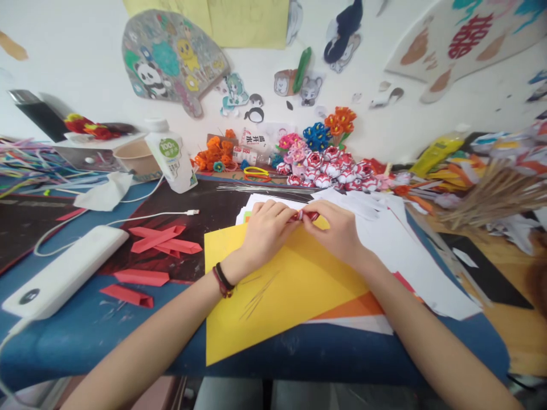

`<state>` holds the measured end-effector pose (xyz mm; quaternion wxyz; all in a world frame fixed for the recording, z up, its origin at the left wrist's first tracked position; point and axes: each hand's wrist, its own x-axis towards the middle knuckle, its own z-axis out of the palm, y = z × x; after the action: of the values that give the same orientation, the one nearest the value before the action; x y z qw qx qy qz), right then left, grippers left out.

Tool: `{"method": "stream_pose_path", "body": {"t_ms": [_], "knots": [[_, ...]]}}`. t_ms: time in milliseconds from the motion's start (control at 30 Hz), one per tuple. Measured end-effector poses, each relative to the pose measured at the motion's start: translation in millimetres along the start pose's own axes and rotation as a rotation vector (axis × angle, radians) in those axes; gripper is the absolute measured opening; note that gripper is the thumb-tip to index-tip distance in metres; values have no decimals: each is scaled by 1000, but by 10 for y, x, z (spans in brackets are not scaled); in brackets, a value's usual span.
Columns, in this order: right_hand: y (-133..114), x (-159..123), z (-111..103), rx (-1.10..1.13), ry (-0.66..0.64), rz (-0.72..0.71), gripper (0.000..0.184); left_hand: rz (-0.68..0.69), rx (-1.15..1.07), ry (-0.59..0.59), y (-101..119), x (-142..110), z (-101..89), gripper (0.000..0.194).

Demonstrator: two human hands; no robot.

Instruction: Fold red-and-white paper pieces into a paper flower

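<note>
Both my hands meet over the far part of a yellow sheet of paper [273,307]. Between them is a small piece of folded red paper [311,216], mostly covered by my fingers. My left hand [267,230] is closed on its left end, the back of the hand facing up. Thumb and forefinger of my right hand [335,230] pinch its right end. Several thin wires [260,296] lie on the yellow sheet. To the left, several folded red paper strips [143,277] rest on the dark mat and blue table cover.
A white power bank [64,273] with cables lies at left, near a white bottle [171,156]. Along the wall stand red-and-white paper flowers [331,168]. White sheets [393,256] spread on the right, beside a bundle of sticks [491,196].
</note>
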<state>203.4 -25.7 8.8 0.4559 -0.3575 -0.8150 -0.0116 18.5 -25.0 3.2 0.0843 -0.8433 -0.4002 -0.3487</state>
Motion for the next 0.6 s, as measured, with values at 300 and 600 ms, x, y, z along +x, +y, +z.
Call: {"method": "stream_pose_path", "body": {"t_ms": [300, 600], "knots": [[6, 27, -36, 24, -13, 7, 8, -51, -177, 44, -36, 27, -38, 15], [-6, 21, -43, 24, -12, -12, 9, 45, -82, 86, -60, 3, -17, 19]]}}
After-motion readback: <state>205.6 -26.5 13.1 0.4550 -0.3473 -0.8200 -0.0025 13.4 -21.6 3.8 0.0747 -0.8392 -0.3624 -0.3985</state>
